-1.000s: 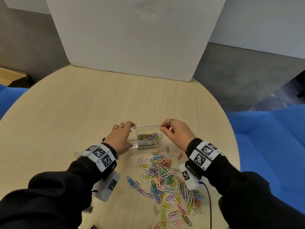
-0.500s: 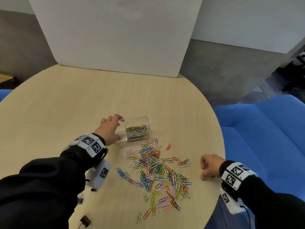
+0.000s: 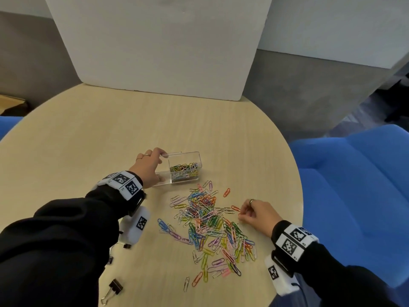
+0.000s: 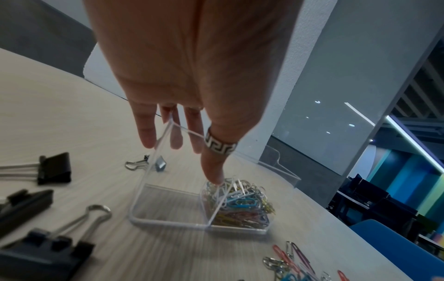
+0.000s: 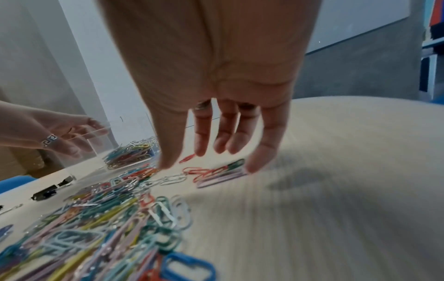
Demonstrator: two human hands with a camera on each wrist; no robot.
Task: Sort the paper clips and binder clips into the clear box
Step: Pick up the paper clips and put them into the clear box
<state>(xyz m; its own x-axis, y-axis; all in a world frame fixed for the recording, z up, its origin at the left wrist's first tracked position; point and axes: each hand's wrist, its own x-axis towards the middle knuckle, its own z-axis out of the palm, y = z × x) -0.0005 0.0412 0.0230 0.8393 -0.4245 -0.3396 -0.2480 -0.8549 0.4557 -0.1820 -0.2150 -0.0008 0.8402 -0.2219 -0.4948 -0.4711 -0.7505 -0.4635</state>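
Observation:
A clear box [image 3: 163,181] with two compartments stands mid-table. Its right compartment holds coloured paper clips [image 3: 184,170]; its left one [image 4: 165,207] has nothing in it. My left hand [image 3: 160,165] grips the box's left end, with the ringed thumb [image 4: 213,171] inside and the fingers [image 4: 146,133] outside the far wall. A loose pile of paper clips [image 3: 210,222] lies in front of the box. My right hand [image 3: 244,212] is at the pile's right edge, with fingertips [image 5: 254,165] down on a few clips and nothing pinched. Black binder clips [image 3: 115,286] lie at the near left.
More binder clips [image 4: 54,168] lie left of the box on the round wooden table [image 3: 110,129]. A white board [image 3: 159,45] stands at the table's far edge. A blue chair [image 3: 354,185] is past the right rim, close to my right wrist.
My right hand left the box's right end, swung out to the table's right edge, and has now come in to the pile's right side. My left hand has stayed on the box.

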